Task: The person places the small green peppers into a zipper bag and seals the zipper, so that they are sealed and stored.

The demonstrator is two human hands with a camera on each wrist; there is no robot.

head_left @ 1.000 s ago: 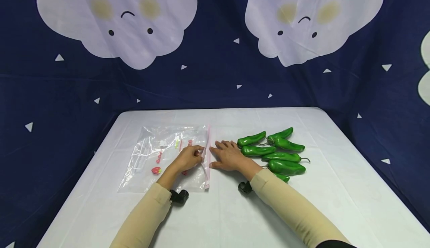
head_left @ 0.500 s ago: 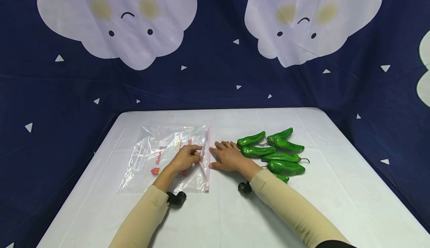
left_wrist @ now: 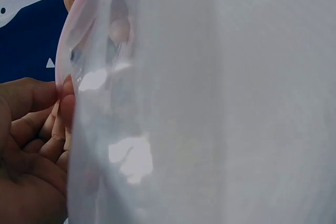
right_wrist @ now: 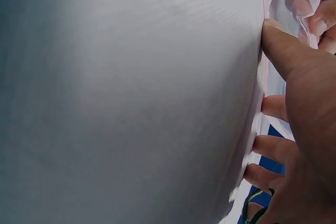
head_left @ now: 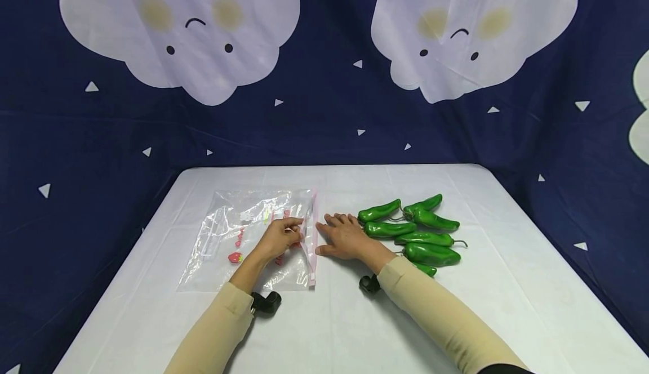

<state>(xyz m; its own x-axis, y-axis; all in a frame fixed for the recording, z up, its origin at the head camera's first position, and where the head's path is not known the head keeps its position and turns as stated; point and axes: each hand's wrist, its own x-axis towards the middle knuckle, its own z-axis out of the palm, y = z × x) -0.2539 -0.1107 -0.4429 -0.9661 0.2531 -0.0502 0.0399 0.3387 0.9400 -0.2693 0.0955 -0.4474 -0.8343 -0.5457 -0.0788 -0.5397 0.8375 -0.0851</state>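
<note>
A clear plastic zip bag (head_left: 215, 222) with red strawberry prints lies flat on the table, its pink zip edge (head_left: 312, 264) facing right. Between thumb and fingers, my left hand (head_left: 278, 237) pinches the upper layer of the bag's mouth, which stands raised from the lower one. The left wrist view shows these fingers (left_wrist: 65, 95) on the bag's pink rim. My right hand (head_left: 346, 239) rests palm down with spread fingers, its fingertips at the pink edge. In the right wrist view its thumb (right_wrist: 278, 40) touches that edge.
Several green peppers (head_left: 432, 253) lie in a loose group just right of my right hand. The white-covered table (head_left: 314, 334) ends at a dark blue curtain (head_left: 314, 132) with cloud prints behind it.
My left hand has shifted slightly left, drawing the upper layer back, so the gap at the bag's mouth is wider. My right hand and the peppers have stayed in place.
</note>
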